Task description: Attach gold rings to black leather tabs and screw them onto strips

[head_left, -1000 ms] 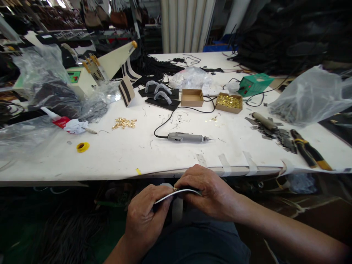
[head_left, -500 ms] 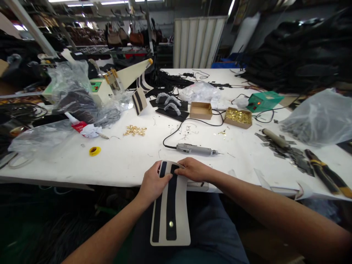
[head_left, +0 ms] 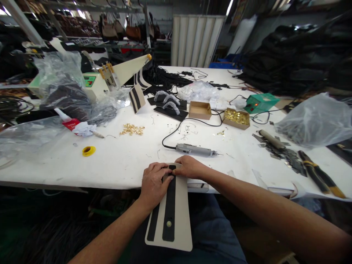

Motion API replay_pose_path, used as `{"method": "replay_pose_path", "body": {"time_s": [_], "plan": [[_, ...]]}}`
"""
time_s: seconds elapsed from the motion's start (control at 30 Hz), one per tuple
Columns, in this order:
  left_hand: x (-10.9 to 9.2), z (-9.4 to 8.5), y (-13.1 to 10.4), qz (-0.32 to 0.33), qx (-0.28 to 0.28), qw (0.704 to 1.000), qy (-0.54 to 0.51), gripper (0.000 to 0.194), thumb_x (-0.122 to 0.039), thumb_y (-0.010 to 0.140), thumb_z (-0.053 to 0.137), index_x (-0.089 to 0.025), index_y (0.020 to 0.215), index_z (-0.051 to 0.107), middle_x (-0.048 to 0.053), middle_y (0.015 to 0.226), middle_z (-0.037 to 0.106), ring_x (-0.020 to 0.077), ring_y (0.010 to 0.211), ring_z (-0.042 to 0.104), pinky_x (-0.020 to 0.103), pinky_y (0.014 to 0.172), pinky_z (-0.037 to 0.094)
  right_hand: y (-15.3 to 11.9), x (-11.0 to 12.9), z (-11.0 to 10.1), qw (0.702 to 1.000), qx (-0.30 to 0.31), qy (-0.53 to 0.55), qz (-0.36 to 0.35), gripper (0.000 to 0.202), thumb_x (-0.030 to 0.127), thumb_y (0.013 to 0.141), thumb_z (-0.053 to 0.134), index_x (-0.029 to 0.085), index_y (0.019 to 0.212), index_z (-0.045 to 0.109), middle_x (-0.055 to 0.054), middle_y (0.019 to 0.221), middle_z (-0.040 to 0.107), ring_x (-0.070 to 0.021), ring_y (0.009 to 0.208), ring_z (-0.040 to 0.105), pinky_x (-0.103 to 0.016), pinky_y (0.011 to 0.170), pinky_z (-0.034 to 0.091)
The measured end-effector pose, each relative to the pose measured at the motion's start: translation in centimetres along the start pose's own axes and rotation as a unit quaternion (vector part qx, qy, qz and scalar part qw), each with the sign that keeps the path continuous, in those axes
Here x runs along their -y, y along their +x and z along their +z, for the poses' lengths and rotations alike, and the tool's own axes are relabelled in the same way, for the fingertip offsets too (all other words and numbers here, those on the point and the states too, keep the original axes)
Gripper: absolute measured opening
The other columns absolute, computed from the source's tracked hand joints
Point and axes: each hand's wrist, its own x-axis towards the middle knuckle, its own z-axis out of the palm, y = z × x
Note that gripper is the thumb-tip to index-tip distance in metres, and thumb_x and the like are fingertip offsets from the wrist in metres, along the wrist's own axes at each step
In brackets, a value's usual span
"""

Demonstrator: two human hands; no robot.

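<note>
A long light-grey panel with two black strips and rounded corners slants from the table edge down over my lap. Near its lower end a round gold stud sits on the wider strip. My left hand grips the panel's upper left part, its fingers lying over the top and covering part of the strips. At the upper right, my right hand pinches the panel's edge, thumb on the black strip. Just beyond the hands lies a grey electric screwdriver with a black cable.
Gold studs are piled left of centre, near a yellow tape roll. Behind stand an open cardboard box and a box of gold pieces. Black-and-yellow pliers lie at right, by dark metal plates.
My left hand has shifted, its fingers now laid over the panel's top rather than behind its edge. The panel's lower end has swung slightly, and the view has turned a little.
</note>
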Motion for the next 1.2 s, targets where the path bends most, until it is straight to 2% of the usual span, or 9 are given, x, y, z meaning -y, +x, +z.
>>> {"method": "replay_pose_path", "body": {"time_s": [0.2, 0.43, 0.6, 0.7, 0.77, 0.87, 0.97, 1.1, 1.2], "plan": [[0.1, 0.0, 0.2, -0.001, 0.009, 1.0, 0.011, 0.022, -0.026, 0.092, 0.07, -0.027, 0.113, 0.077, 0.007, 0.126, 0.074, 0.0301, 0.121, 0.059, 0.05, 0.099, 0.046, -0.5, 0.0, 0.4, 0.999, -0.019, 0.027, -0.007, 0.021, 0.031, 0.088, 0.063, 0.018, 0.087, 0.079, -0.003, 0.078, 0.074, -0.0173, 0.076, 0.065, -0.024, 0.062, 0.04], [0.5, -0.1, 0.1, 0.016, 0.02, 1.0, 0.011, 0.02, -0.029, 0.093, 0.068, -0.028, 0.111, 0.077, 0.005, 0.125, 0.075, 0.0306, 0.121, 0.06, 0.049, 0.097, 0.046, -1.1, 0.8, 2.0, 0.994, -0.093, 0.015, 0.057, 0.016, 0.031, 0.085, 0.069, 0.019, 0.09, 0.077, -0.01, 0.092, 0.079, -0.024, 0.087, 0.07, -0.028, 0.067, 0.044], [1.2, 0.3, 0.4, 0.04, 0.026, 0.999, 0.025, 0.022, -0.036, 0.096, 0.063, -0.03, 0.111, 0.079, 0.005, 0.126, 0.075, 0.0304, 0.121, 0.061, 0.047, 0.095, 0.048, -1.9, 0.5, 3.4, 0.981, -0.171, 0.026, 0.091, 0.038, 0.033, 0.079, 0.073, 0.021, 0.115, 0.075, -0.011, 0.113, 0.079, -0.028, 0.103, 0.072, -0.031, 0.079, 0.051], [1.6, 0.6, 0.6, 0.047, 0.039, 0.998, 0.032, 0.023, -0.039, 0.096, 0.061, -0.032, 0.11, 0.079, 0.003, 0.128, 0.075, 0.0306, 0.124, 0.061, 0.048, 0.096, 0.048, -2.9, 0.2, 4.0, 0.973, -0.216, 0.04, 0.076, 0.057, 0.039, 0.078, 0.076, 0.021, 0.131, 0.069, -0.011, 0.128, 0.073, -0.0281, 0.113, 0.07, -0.033, 0.089, 0.053], [1.9, 0.8, 0.6, 0.046, 0.041, 0.998, 0.033, 0.024, -0.04, 0.096, 0.061, -0.033, 0.11, 0.079, 0.003, 0.13, 0.074, 0.0306, 0.126, 0.061, 0.049, 0.097, 0.049, -4.0, -0.5, 4.1, 0.962, -0.26, 0.059, 0.052, 0.057, 0.04, 0.08, 0.077, 0.021, 0.133, 0.069, -0.01, 0.131, 0.071, -0.0255, 0.109, 0.071, -0.033, 0.092, 0.053], [2.4, 1.3, 0.8, 0.048, 0.038, 0.997, 0.035, 0.024, -0.041, 0.094, 0.063, -0.033, 0.109, 0.08, 0.002, 0.129, 0.075, 0.0299, 0.126, 0.061, 0.049, 0.1, 0.05, -6.0, -3.1, 3.1, 0.936, -0.34, 0.086, 0.02, 0.035, 0.035, 0.085, 0.074, 0.022, 0.117, 0.075, -0.006, 0.114, 0.076, -0.0191, 0.093, 0.072, -0.03, 0.087, 0.054], [3.1, 1.8, 1.2, 0.062, 0.036, 0.997, 0.038, 0.023, -0.04, 0.093, 0.063, -0.033, 0.106, 0.081, 0.001, 0.126, 0.076, 0.0283, 0.124, 0.063, 0.048, 0.103, 0.051, -8.0, -8.1, 0.3, 0.916, -0.388, 0.078, 0.065, 0.019, 0.031, 0.089, 0.07, 0.022, 0.104, 0.078, -0.003, 0.098, 0.079, -0.018, 0.088, 0.072, -0.028, 0.084, 0.053], [4.6, 2.8, 1.8, 0.094, 0.016, 0.994, 0.051, 0.023, -0.049, 0.089, 0.068, -0.036, 0.101, 0.083, -0.001, 0.12, 0.08, 0.0285, 0.117, 0.068, 0.047, 0.099, 0.056, -9.7, -16.2, -4.3, 0.897, -0.41, 0.069, 0.15, 0.019, 0.028, 0.092, 0.062, 0.019, 0.095, 0.08, -0.006, 0.091, 0.08, -0.0207, 0.085, 0.072, -0.03, 0.081, 0.052], [6.3, 3.5, 2.0, 0.122, -0.006, 0.99, 0.066, 0.026, -0.057, 0.084, 0.072, -0.038, 0.099, 0.084, -0.002, 0.118, 0.081, 0.0287, 0.111, 0.072, 0.043, 0.089, 0.061, -9.9, -20.8, -6.5, 0.891, -0.41, 0.058, 0.189, 0.019, 0.026, 0.091, 0.064, 0.019, 0.094, 0.081, -0.007, 0.092, 0.081, -0.0213, 0.085, 0.073, -0.03, 0.081, 0.051]]}}
